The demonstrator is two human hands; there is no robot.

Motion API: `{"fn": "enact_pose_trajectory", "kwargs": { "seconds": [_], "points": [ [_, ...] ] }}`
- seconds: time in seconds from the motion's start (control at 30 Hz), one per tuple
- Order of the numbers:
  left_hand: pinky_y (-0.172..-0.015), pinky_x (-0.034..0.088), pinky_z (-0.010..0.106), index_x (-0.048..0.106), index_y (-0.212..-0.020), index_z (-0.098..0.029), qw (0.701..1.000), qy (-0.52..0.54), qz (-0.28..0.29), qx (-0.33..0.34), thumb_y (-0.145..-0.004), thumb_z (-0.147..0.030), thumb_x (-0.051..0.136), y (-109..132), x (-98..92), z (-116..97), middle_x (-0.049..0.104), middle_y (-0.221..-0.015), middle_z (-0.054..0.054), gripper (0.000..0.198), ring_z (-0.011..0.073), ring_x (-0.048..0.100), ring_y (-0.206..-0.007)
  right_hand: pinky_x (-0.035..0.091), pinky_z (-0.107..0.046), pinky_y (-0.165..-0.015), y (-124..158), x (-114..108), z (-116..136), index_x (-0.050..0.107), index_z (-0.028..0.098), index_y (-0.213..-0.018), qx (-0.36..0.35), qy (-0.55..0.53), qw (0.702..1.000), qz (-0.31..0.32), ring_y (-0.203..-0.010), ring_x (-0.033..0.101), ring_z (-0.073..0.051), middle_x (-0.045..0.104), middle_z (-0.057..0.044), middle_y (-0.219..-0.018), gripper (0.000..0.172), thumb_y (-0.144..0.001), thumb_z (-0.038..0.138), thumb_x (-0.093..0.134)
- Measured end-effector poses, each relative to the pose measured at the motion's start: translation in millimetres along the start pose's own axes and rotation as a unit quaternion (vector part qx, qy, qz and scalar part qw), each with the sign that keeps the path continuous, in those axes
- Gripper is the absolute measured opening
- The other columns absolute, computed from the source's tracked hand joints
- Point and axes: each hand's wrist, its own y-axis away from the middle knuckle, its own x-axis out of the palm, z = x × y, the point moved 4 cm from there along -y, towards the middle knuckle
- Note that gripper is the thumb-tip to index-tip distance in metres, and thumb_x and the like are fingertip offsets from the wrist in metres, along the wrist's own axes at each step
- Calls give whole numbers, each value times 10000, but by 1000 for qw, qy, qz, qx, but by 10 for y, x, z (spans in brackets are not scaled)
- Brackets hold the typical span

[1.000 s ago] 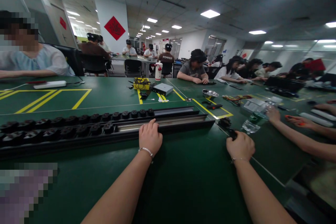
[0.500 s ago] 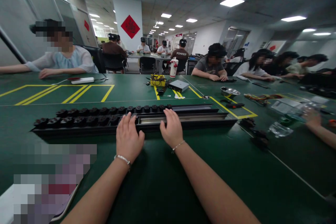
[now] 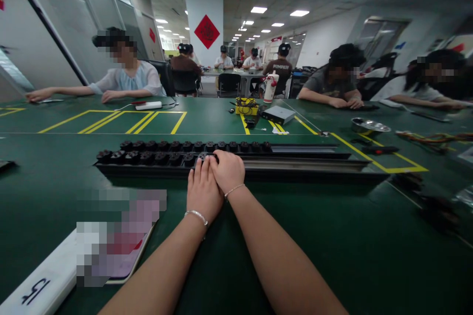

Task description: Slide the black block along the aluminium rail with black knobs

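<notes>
Left hand (image 3: 202, 191): fingers flat, unclenched, tips on the rail (pressed against the right hand).
Right hand (image 3: 229, 171): curled over the rail; grip unclear.
Rail (image 3: 303, 163): 12 o'clock of both hands, on the table (image 3: 332, 236).
Knobs (image 3: 148, 157): filling the rail's 9 o'clock half.

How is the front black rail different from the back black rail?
The front rail has both hands resting on it, the left hand and the right hand; no hand rests on the back rail. The front rail's knobs stop at the hands, while the back rail's knobs run further right. The front rail itself reaches further right. Both are long, black and bare at the right end.
</notes>
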Motion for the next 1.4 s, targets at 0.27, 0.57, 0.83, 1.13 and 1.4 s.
{"fn": "enact_pose_trajectory", "kwargs": {
  "seconds": [0.27, 0.57, 0.83, 1.13, 1.4],
  "points": [
    [-1069, 237, 429, 257, -1393, -109, 1000, 7, 1, -3, -801, -274, 383, -13, -20, -11, 272, -1473, 102, 627, 252, 150, -1375, 395, -278, -813, -27, 9, -8, 622, 228, -1008, 3, 11, 1000, 1, -902, 583, -169, 666, -29, -982, 266, -865, 324, 418],
    [-1024, 286, 412, 397, -1318, -123, 998, 11, -55, -22, -828, -296, 376, -48, -10, 24, 343, -1441, 94, 520, 242, 224, -1352, 358, -301, -876, 0, -19, -32, 623, 244, -1010, -18, 6, 1000, -8, -959, 564, -171, 663, -23, -1005, 290, -877, 395, 415],
    [-1031, 296, 424, 474, -1235, -151, 994, 42, -93, -50, -832, -266, 379, -76, -27, 33, 383, -1412, 106, 429, 245, 242, -1343, 332, -345, -931, 37, 18, -42, 575, 250, -1135, -23, 13, 1000, -13, -1041, 536, -199, 648, -39, -1078, 330, -883, 378, 404],
    [-1076, 234, 480, 382, -1313, -155, 987, 69, -110, -91, -843, -284, 371, -108, 0, 102, 324, -1443, 108, 488, 267, 182, -1364, 302, -376, -964, 37, 33, -51, 562, 150, -1129, 29, 11, 999, -29, -1063, 529, -227, 655, -117, -1039, 391, -821, 377, 479],
    [-1079, 211, 497, 368, -1341, -207, 993, 51, -78, -76, -843, -352, 384, -106, 31, 107, 287, -1465, 86, 518, 283, 158, -1370, 302, -392, -945, 25, 18, -47, 637, 190, -979, 35, 30, 998, -37, -1034, 531, -233, 664, -94, -999, 321, -810, 403, 466]
  ]
}}
